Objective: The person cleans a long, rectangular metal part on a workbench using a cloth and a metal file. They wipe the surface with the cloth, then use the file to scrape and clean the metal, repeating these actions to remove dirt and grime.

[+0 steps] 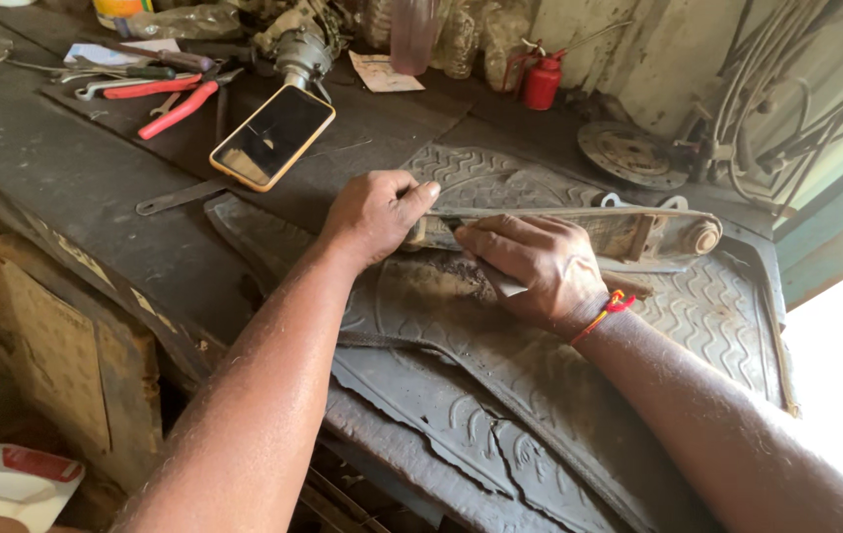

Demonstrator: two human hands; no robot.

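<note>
- Head view: left hand [374,214] clamps the end of the metal arm [579,229] lying on the rubber mat [717,306].
- Right hand [540,265] grips a thin tool [502,282], seemingly scraping it.
- Next stroke likely needs firm bracing.

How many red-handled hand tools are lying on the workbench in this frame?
2: red-handled pliers left of the phone, and a second red-handled tool just behind them. More may be hidden in the clutter at the bench's back edge.
</note>
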